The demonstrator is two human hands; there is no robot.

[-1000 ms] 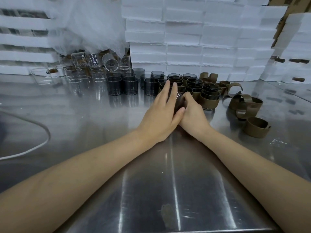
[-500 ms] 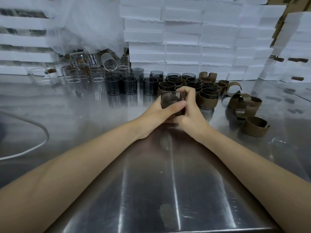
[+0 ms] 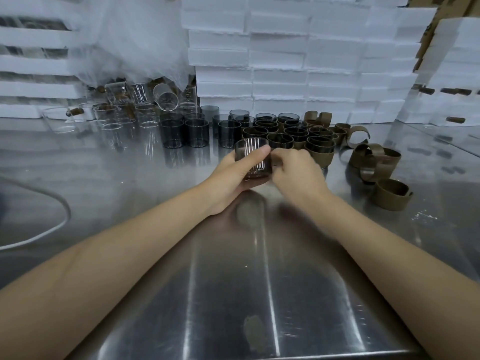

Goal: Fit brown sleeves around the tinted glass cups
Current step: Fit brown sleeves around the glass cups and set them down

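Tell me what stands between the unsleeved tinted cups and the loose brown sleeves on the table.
In the head view, a cluster of already sleeved cups stands between the bare tinted cups and the loose sleeves.

Two bare forearms reach across a steel table [image 3: 233, 294]. The left hand [image 3: 231, 178] grips a tinted glass cup [image 3: 250, 152], thumb across its side. The right hand [image 3: 296, 172] pinches the cup's right edge. A brown sleeve [image 3: 255, 174] seems to wrap its base, though blurred. Behind stand sleeved cups [image 3: 298, 136], bare tinted cups [image 3: 181, 133], loose brown sleeves [image 3: 374, 162] and stacked white foam boxes [image 3: 285, 61].
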